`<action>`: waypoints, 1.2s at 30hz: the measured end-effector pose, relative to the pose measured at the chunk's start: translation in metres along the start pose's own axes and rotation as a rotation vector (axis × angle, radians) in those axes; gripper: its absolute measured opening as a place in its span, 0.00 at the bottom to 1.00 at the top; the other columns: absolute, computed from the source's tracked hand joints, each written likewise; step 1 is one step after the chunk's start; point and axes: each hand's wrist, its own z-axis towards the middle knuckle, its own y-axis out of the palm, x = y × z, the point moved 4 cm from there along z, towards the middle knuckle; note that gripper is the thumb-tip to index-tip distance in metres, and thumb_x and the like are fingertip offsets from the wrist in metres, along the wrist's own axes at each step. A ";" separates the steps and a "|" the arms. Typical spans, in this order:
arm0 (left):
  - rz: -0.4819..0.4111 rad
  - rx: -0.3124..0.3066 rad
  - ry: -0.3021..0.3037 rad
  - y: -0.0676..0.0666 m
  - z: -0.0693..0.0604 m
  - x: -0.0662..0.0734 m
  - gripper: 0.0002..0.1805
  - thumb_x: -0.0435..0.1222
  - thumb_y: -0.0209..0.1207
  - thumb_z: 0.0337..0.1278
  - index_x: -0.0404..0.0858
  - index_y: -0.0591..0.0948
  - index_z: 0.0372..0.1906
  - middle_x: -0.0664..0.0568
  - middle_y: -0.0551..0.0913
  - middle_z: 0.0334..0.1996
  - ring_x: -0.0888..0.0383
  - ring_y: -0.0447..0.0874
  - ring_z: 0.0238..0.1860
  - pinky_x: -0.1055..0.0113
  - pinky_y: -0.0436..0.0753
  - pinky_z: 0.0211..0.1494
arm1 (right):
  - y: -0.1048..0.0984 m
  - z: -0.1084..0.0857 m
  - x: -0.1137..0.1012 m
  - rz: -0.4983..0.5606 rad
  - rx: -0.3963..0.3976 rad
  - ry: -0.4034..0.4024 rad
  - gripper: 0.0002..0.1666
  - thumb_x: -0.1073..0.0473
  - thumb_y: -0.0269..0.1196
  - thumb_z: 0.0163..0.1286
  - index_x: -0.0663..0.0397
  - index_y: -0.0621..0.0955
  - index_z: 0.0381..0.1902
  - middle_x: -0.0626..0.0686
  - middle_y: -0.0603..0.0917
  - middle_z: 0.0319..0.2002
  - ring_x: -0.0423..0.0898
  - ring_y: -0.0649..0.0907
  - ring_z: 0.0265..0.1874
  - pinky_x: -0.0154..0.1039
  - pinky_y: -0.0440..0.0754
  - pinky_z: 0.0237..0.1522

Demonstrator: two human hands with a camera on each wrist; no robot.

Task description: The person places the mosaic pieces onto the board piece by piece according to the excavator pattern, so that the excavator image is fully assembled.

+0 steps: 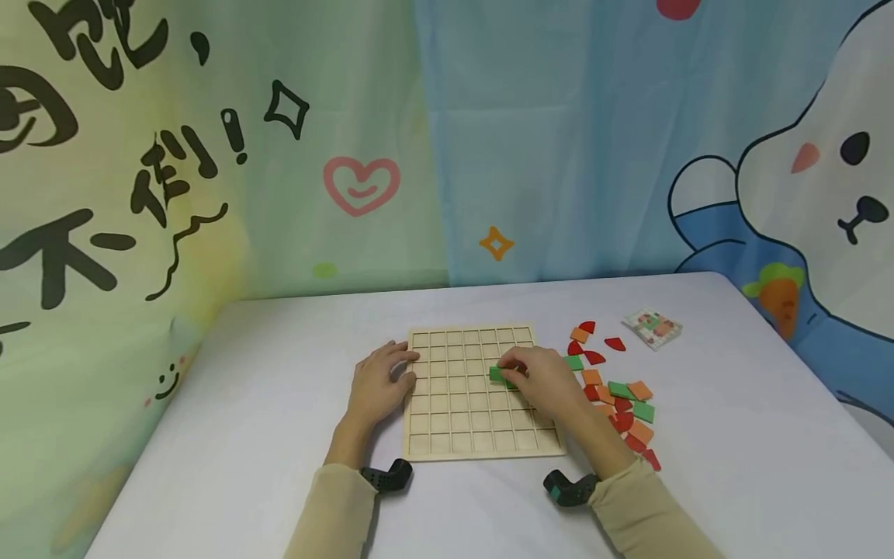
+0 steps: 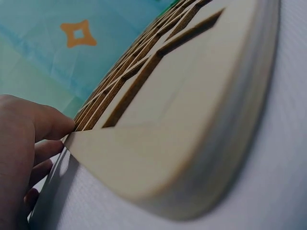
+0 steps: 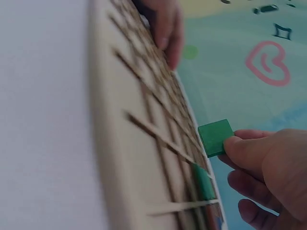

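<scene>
A pale wooden board [image 1: 447,411] with a grid of square cells lies on the table. My left hand [image 1: 379,384] touches the board's left edge, its fingers and thumb at the rim; in the left wrist view one fingertip [image 2: 64,125] meets the wood near a corner. Over the board, my right hand [image 1: 545,380] pinches a green square tile [image 3: 215,137] between thumb and fingers. The tile appears tilted and raised off the grid in the right wrist view. Close below it, another green tile [image 3: 204,182] sits in a cell.
Right of the board lies a loose scatter of red quarter-round pieces [image 1: 615,344], orange squares [image 1: 640,432] and green tiles [image 1: 643,411]. Farther back is a small packet or card [image 1: 653,327] with a coloured pattern. A printed curtain [image 1: 545,155] hangs behind the white table [image 1: 279,435].
</scene>
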 end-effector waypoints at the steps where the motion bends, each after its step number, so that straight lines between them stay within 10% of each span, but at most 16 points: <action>1: -0.001 0.002 0.005 0.000 0.000 0.000 0.19 0.41 0.56 0.53 0.48 0.82 0.52 0.51 0.75 0.63 0.49 0.63 0.70 0.44 0.60 0.68 | 0.002 -0.001 -0.002 -0.010 0.002 0.002 0.07 0.55 0.65 0.63 0.44 0.84 0.40 0.44 0.85 0.34 0.40 0.79 0.32 0.37 0.79 0.38; 36: 0.023 -0.002 0.018 0.000 -0.004 0.002 0.19 0.41 0.56 0.54 0.47 0.81 0.53 0.50 0.74 0.64 0.50 0.64 0.70 0.46 0.60 0.70 | 0.008 -0.004 0.003 -0.142 0.060 -0.056 0.05 0.58 0.68 0.59 0.43 0.89 0.34 0.47 0.80 0.41 0.46 0.78 0.43 0.44 0.81 0.45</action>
